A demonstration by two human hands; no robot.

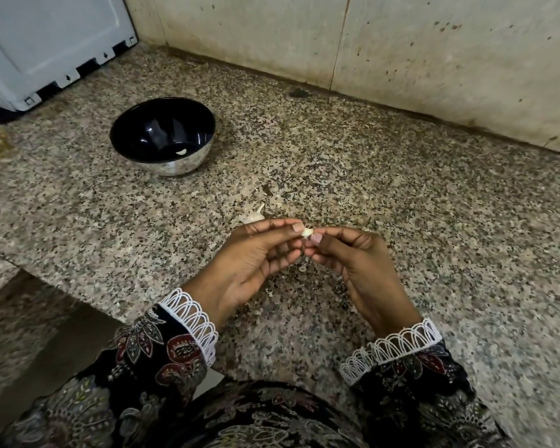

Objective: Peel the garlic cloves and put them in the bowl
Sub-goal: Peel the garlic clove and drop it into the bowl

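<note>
Left hand (256, 253) and right hand (353, 257) pinching papery garlic clove (306, 232), glossy round bowl (162, 137) beyond

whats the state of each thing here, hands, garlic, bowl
left hand: pinches the clove
right hand: pinches the same clove from the other side
garlic clove: held above the counter, skin partly loose
bowl: upright on the counter, one peeled clove inside
garlic bulb: lying on the counter behind the hands
skin scraps: scattered on the counter
</note>
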